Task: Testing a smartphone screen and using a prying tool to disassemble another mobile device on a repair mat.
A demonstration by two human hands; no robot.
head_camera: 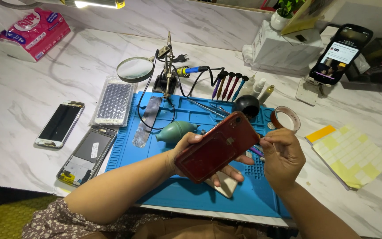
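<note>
Two hands: left hand [186, 152] grips red phone [217, 147].

Four phones in all, one red phone [217, 147] held by two hands, left hand [186, 152], right hand [283, 155], four screwdrivers [228, 85], one tape roll [287, 118], one magnifying glass [134, 69], one blue mat [191, 190]

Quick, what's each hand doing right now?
Left hand: shut on the red phone.
Right hand: closed at the phone's edge; anything pinched cannot be told.
</note>
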